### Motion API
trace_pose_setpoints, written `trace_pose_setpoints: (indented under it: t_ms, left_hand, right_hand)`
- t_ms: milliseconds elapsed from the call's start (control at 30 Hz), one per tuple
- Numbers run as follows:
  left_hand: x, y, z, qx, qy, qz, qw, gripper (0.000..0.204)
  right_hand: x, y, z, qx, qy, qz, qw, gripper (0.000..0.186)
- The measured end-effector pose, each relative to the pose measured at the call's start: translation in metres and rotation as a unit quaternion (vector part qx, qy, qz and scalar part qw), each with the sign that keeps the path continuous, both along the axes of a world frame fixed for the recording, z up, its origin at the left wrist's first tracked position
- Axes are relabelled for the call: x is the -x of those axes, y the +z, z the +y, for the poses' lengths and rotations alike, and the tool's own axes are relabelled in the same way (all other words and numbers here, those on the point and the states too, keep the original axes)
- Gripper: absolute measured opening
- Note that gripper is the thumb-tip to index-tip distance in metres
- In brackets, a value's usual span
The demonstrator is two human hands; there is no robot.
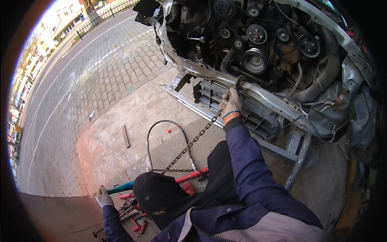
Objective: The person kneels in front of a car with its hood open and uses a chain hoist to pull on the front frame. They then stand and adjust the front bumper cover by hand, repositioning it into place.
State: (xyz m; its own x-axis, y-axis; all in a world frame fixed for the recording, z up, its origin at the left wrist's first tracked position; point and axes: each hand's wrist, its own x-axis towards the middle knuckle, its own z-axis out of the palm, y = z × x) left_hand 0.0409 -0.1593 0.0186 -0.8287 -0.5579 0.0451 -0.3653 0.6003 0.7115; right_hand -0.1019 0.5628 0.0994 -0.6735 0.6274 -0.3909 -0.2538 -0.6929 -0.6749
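My right hand [229,103], in a knitted glove, is closed on a steel chain [204,128] just below a dark hook [239,82] around the car's bent front crossmember [219,75]. The chain slants down to a red hydraulic tool [192,176] beside my legs, where a looped black hose [168,121] connects. My left gloved hand [104,197], at lower left, grips a teal handle [119,188]. Its far end is hidden by my knee. A chain pile [128,207] and small red fittings [143,226] lie near that hand.
The damaged car's exposed engine [256,48] fills the upper right, with metal grille parts [213,97] below it. A short flat strip [125,136] lies on the concrete. Brick paving [60,113] runs left toward a road and railing [96,26]. Loose panels [358,117] stand at right.
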Motion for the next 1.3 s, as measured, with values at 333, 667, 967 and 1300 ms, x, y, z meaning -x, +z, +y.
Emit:
trace_pose_setpoints:
  t_ms: [333, 667, 967, 1300]
  left_hand:
    - [0.045, 0.029, 0.016, 0.329, -0.092, -0.302, 0.890, 0.058]
    - [0.123, 0.113, 0.285, 0.450, -0.506, -0.155, 0.720, 0.058]
    - [0.034, 0.040, 0.039, 0.301, -0.084, -0.084, 0.946, 0.059]
    - [-0.004, -0.028, -0.017, 0.393, -0.191, -0.381, 0.815, 0.056]
  right_hand:
    - [-0.002, 0.007, -0.003, 0.000, -0.001, -0.026, 1.000, 0.018]
    - [-0.002, 0.000, 0.003, -0.016, 0.025, -0.017, 0.999, 0.024]
    - [-0.001, 0.000, 0.000, -0.023, 0.011, 0.002, 1.000, 0.024]
    - [0.001, -0.003, 0.002, 0.019, -0.003, -0.019, 1.000, 0.022]
